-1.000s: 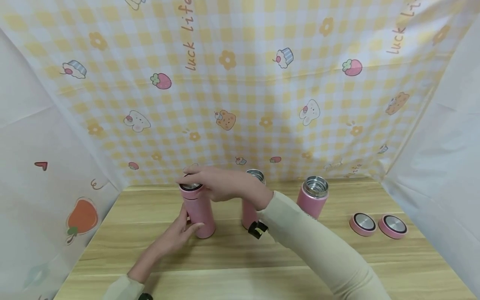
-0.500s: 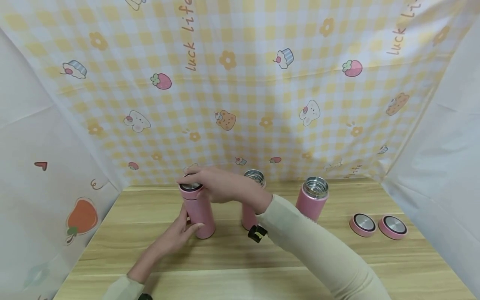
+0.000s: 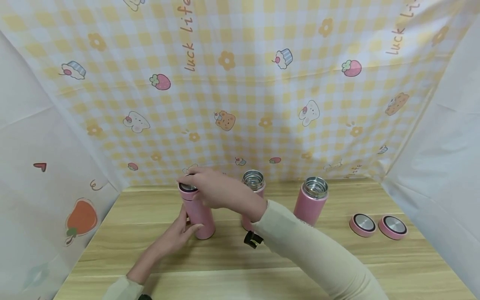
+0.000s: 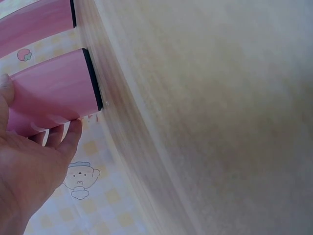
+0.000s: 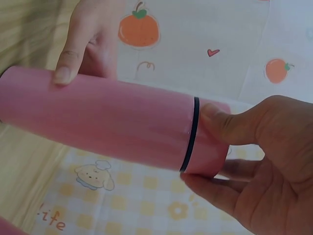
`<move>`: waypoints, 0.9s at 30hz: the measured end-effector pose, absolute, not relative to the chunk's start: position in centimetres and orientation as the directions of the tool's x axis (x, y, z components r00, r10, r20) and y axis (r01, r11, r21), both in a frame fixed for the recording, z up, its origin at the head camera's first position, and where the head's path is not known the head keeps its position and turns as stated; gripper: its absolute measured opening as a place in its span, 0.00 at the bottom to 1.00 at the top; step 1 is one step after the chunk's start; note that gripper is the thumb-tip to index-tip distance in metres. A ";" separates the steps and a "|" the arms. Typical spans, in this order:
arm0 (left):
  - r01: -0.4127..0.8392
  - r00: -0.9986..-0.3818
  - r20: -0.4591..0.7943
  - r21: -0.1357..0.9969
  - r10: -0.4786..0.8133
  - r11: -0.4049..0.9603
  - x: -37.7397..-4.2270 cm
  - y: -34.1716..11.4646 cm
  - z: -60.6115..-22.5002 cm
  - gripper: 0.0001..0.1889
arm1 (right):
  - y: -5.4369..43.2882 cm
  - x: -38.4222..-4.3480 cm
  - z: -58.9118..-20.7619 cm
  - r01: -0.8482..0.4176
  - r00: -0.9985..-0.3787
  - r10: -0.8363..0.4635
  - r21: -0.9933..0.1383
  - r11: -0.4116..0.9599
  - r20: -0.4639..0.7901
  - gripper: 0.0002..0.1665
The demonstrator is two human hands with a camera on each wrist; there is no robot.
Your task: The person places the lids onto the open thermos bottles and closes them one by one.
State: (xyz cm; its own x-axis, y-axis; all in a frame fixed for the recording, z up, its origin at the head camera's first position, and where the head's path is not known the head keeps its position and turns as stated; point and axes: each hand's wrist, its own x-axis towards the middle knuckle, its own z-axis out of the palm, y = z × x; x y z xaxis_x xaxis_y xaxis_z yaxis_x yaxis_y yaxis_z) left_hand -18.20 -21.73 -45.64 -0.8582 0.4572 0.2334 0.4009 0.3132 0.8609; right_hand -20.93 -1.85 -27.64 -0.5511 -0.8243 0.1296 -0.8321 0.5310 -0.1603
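A pink thermos bottle (image 3: 199, 218) stands upright at the left of the table, its lid (image 5: 211, 139) on top. My left hand (image 3: 174, 236) holds the lower body, thumb in front; in the left wrist view its fingers curl round the pink wall near the black base. From above, my right hand (image 3: 221, 187) grips the lid by its sides, with thumb and fingers on opposite sides in the right wrist view. A narrow dark ring (image 5: 190, 134) shows between lid and body. The right hand covers part of the lid's steel top in the head view.
Two lidless pink bottles with steel mouths stand to the right, a middle bottle (image 3: 253, 181) partly behind my right forearm and a right bottle (image 3: 311, 202). Two lids, one left (image 3: 362, 225) and one right (image 3: 392, 227), lie on the wooden table (image 3: 210, 279). A checked cloth (image 3: 240, 91) hangs behind.
My right hand and wrist have turned slightly on the lid, the forearm shifting a little left and down, so more of the middle bottle shows. The left hand stays in place on the bottle.
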 end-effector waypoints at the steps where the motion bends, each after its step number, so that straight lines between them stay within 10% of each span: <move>1: 0.397 -0.860 0.231 0.863 0.456 0.313 -18.2 -21.7 -45.6 0.44 | -2.0 -20.8 -27.6 -0.826 -0.561 -0.818 -0.157 0.542 0.128 0.31; 19: 0.399 -0.861 0.219 0.852 0.460 0.340 -18.0 -21.8 -45.6 0.47 | -3.3 -19.3 -28.0 -0.702 -0.707 -0.688 -0.043 0.711 0.163 0.29; 27: 0.405 -0.856 0.227 0.852 0.464 0.331 -18.1 -21.9 -45.6 0.48 | -2.1 -20.4 -28.7 -0.778 -0.625 -0.746 -0.106 0.620 0.229 0.33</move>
